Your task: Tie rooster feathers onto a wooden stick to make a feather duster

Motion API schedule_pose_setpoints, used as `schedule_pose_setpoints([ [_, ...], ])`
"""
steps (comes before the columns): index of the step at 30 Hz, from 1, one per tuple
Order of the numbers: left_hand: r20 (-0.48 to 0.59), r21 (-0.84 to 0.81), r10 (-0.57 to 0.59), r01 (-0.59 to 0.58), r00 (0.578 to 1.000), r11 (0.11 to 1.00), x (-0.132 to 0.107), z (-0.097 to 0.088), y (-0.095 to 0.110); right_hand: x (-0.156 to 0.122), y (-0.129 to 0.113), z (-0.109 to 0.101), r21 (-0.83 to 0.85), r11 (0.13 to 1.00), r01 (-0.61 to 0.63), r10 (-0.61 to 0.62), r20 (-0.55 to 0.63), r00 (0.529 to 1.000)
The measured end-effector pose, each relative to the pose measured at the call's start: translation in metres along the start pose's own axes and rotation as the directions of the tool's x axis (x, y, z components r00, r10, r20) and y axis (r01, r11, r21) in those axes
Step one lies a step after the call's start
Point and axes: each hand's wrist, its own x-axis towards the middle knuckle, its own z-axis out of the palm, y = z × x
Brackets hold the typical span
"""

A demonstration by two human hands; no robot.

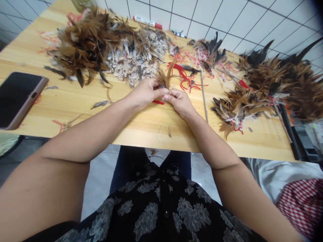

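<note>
Both my hands meet over the middle of the wooden table [141, 124]. My left hand [145, 92] pinches the base of a small bunch of brown feathers [164, 77] that fans upward. My right hand [178, 101] is closed with its fingertips against the same bunch, touching the left fingertips. A red string [158, 102] shows just under the left fingers. More red strings [185, 79] lie tangled just beyond my hands.
A big heap of brown and grey feathers [106, 47] lies at the back left. Bound feather bundles [264, 87] lie at the right beside a thin stick [204, 97]. A phone [17, 99] rests at the left edge. A marker [147, 22] sits at the back.
</note>
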Motion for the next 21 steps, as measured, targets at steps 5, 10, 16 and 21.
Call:
schedule_pose_setpoints([
  [5, 0.037, 0.023, 0.024, -0.025, 0.999, 0.999, -0.001, -0.002, 0.009, -0.001, 0.002, -0.002, -0.03, 0.994, 0.101, -0.102, 0.001, 0.995],
  [10, -0.109, 0.314, 0.083, -0.045, 0.99, 0.948, -0.004, -0.036, 0.043, -0.002, 0.001, -0.002, -0.038, 0.994, 0.105, -0.108, -0.086, 0.99],
  [16, -0.186, 0.836, 0.1, 0.104, 0.977, 0.538, -0.017, -0.089, 0.077, 0.0, 0.004, -0.005, -0.024, 0.995, 0.1, -0.102, -0.135, 0.986],
  [21, -0.103, 0.938, -0.013, 0.102, 0.995, 0.333, -0.011, -0.106, 0.072, 0.002, 0.006, -0.005, -0.028, 0.993, 0.113, -0.116, -0.153, 0.981],
])
